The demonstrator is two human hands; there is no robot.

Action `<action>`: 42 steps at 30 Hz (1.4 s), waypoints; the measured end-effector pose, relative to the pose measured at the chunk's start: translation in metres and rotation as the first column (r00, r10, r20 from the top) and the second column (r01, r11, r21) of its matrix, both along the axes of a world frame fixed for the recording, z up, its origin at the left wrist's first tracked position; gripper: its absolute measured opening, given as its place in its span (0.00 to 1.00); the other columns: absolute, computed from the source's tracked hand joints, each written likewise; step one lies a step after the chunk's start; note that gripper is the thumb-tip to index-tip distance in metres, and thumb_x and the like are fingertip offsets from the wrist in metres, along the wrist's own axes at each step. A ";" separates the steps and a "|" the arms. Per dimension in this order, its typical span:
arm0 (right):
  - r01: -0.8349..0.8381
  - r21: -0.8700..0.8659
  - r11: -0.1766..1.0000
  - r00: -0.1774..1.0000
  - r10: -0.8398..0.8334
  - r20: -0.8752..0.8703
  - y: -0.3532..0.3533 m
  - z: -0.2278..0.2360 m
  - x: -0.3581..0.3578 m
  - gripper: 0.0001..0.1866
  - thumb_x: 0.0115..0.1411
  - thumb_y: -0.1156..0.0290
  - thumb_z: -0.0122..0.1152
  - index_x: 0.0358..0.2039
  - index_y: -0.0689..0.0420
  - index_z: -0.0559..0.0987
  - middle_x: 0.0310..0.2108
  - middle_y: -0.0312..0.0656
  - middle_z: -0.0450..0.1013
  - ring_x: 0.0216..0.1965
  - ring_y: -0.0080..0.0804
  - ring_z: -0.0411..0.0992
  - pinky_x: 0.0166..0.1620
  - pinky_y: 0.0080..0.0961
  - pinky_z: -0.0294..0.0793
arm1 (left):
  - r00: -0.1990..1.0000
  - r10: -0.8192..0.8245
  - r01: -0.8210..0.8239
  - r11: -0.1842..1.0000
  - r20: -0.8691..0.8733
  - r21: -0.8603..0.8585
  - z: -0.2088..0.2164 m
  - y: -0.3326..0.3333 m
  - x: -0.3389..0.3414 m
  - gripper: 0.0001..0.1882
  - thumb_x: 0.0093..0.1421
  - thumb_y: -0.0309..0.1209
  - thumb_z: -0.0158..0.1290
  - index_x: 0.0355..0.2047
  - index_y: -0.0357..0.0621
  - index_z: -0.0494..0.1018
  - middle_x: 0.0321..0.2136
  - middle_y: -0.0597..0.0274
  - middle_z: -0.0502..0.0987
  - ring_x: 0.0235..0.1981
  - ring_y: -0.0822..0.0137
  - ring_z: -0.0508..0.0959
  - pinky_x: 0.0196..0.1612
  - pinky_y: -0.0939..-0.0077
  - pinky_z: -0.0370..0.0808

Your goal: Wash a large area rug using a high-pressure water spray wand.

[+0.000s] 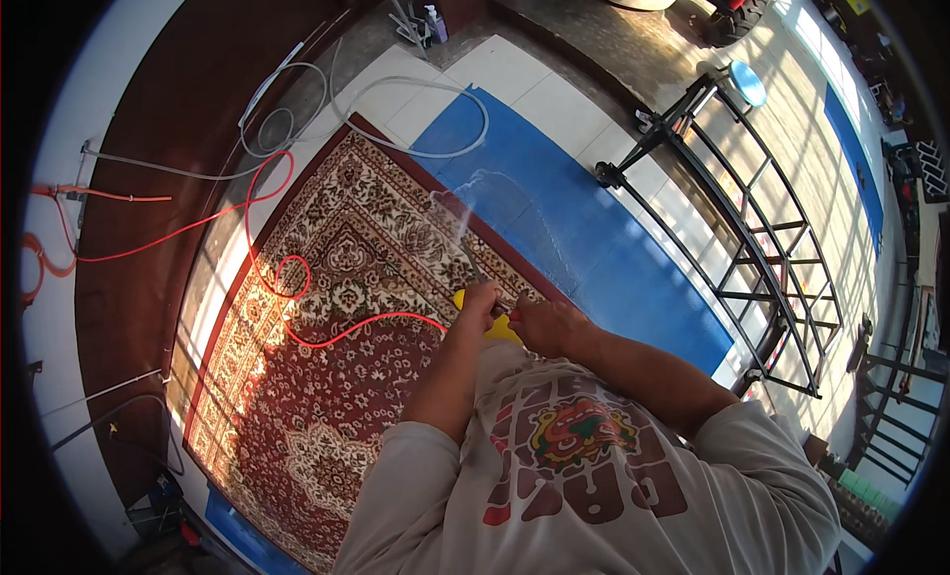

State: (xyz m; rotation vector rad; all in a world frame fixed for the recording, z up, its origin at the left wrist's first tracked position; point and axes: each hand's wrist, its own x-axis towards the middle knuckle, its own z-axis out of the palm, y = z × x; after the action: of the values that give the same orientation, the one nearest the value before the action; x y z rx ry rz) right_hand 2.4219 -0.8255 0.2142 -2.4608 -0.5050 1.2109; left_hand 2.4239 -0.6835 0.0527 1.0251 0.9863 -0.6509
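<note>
Both of my hands are closed on a spray gun with a thin wand (477, 266), held in front of my body. My left hand (482, 306) grips it farther forward, and my right hand (546, 327) wraps round its rear part. Water (464, 222) jets from the wand's tip onto the border of a red and cream patterned rug (348, 296). Something yellow (503, 330) shows beneath my hands, mostly hidden. A red hose (381, 319) runs over the rug and disappears behind my left forearm.
Beside the rug lies a wet blue mat (534, 214) on white tiles. A black metal frame (742, 234) stands at right, with a light blue round basin (747, 83) by its far end. A clear hose (475, 149) loops at the far side. A dark brown wall band (124, 248) borders the left.
</note>
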 end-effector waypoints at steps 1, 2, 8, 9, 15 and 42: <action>-0.008 -0.002 1.000 1.000 0.008 -0.008 0.014 0.001 0.010 0.22 0.61 0.56 0.42 0.44 0.65 0.66 0.36 0.56 0.73 0.41 0.51 0.73 0.45 0.42 0.70 | 0.999 0.034 -0.034 0.999 0.021 -0.001 0.000 0.011 0.010 0.06 0.55 0.29 0.46 0.21 0.49 0.64 0.12 0.72 0.64 0.10 0.76 0.61 0.12 0.78 0.56; 0.015 -0.021 1.000 1.000 -0.015 -0.025 0.027 0.002 0.023 0.22 0.61 0.56 0.42 0.43 0.64 0.66 0.36 0.56 0.73 0.41 0.51 0.73 0.45 0.42 0.70 | 0.997 0.067 -0.067 0.998 0.041 -0.002 0.000 0.023 0.019 0.06 0.56 0.30 0.46 0.22 0.48 0.65 0.12 0.72 0.65 0.11 0.76 0.62 0.12 0.78 0.57; 0.068 -0.005 0.998 0.998 -0.068 -0.009 0.092 -0.010 0.093 0.22 0.61 0.54 0.42 0.43 0.62 0.67 0.37 0.55 0.73 0.42 0.50 0.72 0.45 0.42 0.69 | 0.962 0.261 -0.242 0.952 0.086 -0.186 0.009 0.096 0.069 0.10 0.62 0.41 0.44 0.33 0.49 0.66 0.21 0.67 0.71 0.22 0.69 0.73 0.23 0.75 0.71; 0.077 -0.001 0.997 0.997 -0.077 0.007 0.101 -0.015 0.105 0.22 0.61 0.54 0.42 0.43 0.62 0.67 0.37 0.55 0.73 0.41 0.51 0.72 0.45 0.42 0.69 | 0.956 0.280 -0.251 0.935 0.088 -0.251 0.007 0.108 0.074 0.11 0.62 0.41 0.44 0.34 0.49 0.66 0.22 0.65 0.71 0.23 0.68 0.73 0.24 0.74 0.72; 0.125 0.023 0.992 0.992 -0.125 0.026 0.131 -0.059 0.186 0.23 0.60 0.52 0.43 0.43 0.60 0.67 0.36 0.55 0.73 0.40 0.54 0.72 0.44 0.44 0.69 | 0.972 0.233 -0.231 0.971 0.035 -0.055 0.027 0.152 0.089 0.12 0.62 0.41 0.45 0.34 0.46 0.65 0.26 0.63 0.72 0.26 0.68 0.73 0.27 0.73 0.72; -0.067 0.149 0.987 0.987 0.044 0.154 0.260 -0.117 0.453 0.24 0.62 0.52 0.40 0.41 0.64 0.66 0.34 0.62 0.72 0.37 0.58 0.72 0.42 0.48 0.70 | 0.936 0.352 -0.327 0.892 -0.025 0.313 0.051 0.209 0.078 0.23 0.61 0.32 0.42 0.55 0.36 0.59 0.26 0.58 0.75 0.24 0.69 0.76 0.26 0.76 0.73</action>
State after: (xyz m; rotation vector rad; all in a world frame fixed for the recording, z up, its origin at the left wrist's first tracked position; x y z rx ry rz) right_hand 2.8747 -0.5658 0.0968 -2.4311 -0.6864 0.9713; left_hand 2.5014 -0.4749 0.1032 1.0640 1.3312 -0.2532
